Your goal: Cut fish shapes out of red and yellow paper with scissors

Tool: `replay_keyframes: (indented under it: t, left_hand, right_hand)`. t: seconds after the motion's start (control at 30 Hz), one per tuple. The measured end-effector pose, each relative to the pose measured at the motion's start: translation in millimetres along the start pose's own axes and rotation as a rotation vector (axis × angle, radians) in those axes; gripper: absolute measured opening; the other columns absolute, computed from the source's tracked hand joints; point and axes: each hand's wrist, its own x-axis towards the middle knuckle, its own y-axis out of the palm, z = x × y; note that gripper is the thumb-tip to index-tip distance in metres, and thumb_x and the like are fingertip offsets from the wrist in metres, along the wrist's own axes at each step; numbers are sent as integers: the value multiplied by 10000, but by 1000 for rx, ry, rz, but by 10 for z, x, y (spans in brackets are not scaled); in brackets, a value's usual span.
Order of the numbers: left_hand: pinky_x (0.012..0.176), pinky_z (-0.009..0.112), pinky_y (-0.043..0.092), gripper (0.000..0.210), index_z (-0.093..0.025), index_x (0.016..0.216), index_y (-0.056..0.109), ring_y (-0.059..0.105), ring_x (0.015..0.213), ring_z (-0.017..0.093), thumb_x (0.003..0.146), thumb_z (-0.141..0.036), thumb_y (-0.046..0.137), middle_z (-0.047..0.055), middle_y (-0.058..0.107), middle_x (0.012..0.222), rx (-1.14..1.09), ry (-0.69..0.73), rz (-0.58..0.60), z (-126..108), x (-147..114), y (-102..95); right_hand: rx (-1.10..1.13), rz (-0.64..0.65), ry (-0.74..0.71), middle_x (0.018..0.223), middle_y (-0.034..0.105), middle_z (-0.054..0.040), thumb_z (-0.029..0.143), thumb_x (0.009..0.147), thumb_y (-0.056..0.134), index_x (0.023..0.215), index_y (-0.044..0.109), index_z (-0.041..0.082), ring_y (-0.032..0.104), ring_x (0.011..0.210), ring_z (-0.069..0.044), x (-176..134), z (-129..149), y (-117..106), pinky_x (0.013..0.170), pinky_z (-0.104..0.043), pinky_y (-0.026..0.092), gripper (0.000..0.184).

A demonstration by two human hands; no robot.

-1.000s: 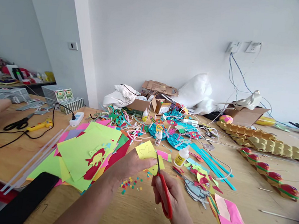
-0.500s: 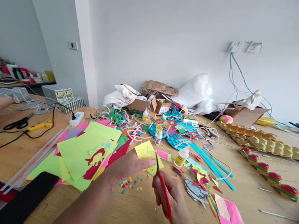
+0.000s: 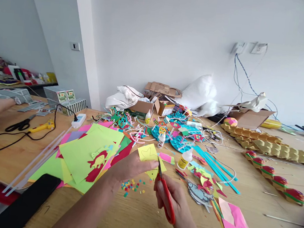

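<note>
Between the thumb and fingers of my left hand (image 3: pixel 132 166) is a piece of yellow paper (image 3: pixel 147 152) with a shape drawn on it in pencil. My right hand (image 3: pixel 172 193) grips red-handled scissors (image 3: pixel 169 200), whose blades point up and away and meet the paper's right part. Below my left thumb, a lower part of the yellow paper shows with a small dark dot. Small round colored paper dots (image 3: pixel 132 187) lie on the table under the hands. A glue bottle (image 3: pixel 185 158) stands just beyond the scissors.
Left lies a stack of colored paper (image 3: pixel 84 154), with a black phone-like slab (image 3: pixel 26 202) nearer me. A glue gun (image 3: pixel 42 126) and black scissors (image 3: pixel 19 123) lie farther left, near another person's hand (image 3: pixel 3 106). Paper scraps (image 3: pixel 208 182) and egg-carton strips (image 3: pixel 282 149) lie right.
The hands, paper and scissors stay almost in place. A bit more yellow paper shows at the bottom edge. The other person's hand at the left has shifted slightly.
</note>
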Motion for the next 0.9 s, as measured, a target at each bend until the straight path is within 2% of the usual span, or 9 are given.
replay_keyframes:
  t: [0.4,0.53,0.7,0.9]
  left_hand:
    - [789,273,428,184,-230,925,655,575,860,174,749,-227,601,6,660,890,-7,-10,28,-11,-11,-8]
    - [758,271,425,162,-219,903,649,566,828,165,747,-238,610,0,650,858,-1,-29,40,-5,-4,-22]
    - [767,299,429,253,-212,966,646,578,856,190,716,-256,643,20,664,894,-35,-41,48,13,-1,-50]
    - [748,276,430,194,-194,901,659,574,850,188,711,-232,643,24,665,882,-19,-58,65,26,4,-109]
  right_hand:
    - [-10,1,9,441,354,67,634,808,372,602,409,207,333,381,-85,5,-13,10,394,-211,246,476]
    - [-12,5,-1,470,342,66,620,818,365,596,397,205,340,390,-84,0,-44,13,391,-206,251,471]
    - [-51,4,15,476,321,68,608,817,349,589,373,212,338,391,-85,-2,-45,20,381,-206,244,458]
    - [-87,13,33,462,311,75,541,825,355,593,358,218,329,379,-82,4,-39,26,375,-206,233,397]
